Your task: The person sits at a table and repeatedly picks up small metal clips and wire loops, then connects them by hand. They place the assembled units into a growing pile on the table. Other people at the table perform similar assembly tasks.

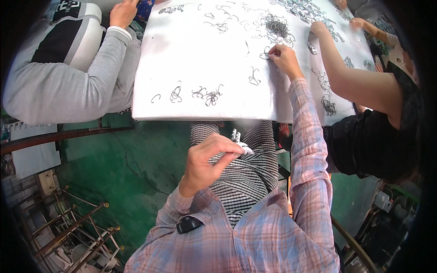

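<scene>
My right hand [285, 61] reaches over the white table [195, 54], its fingertips pinched at a thin dark curved wire piece [264, 55]. Above my lap, my left hand [207, 163] is closed in a pinch of thumb and forefinger. Whatever sits between those fingers is too small to make out. Just beyond them shows a shiny silver piece [235, 135], with something whitish beside it; whether I hold it or it lies on my lap, I cannot tell. A dense heap of dark wire pieces [276, 27] lies past my right hand.
Small clusters of wire pieces [211, 97] lie along the near edge, another bunch [254, 76] nearer my right hand. Silvery pieces [302, 11] spread at the far right. A grey-sleeved person [102, 63] sits at left; a dark-clothed co-worker's arm [350, 82] reaches in from the right.
</scene>
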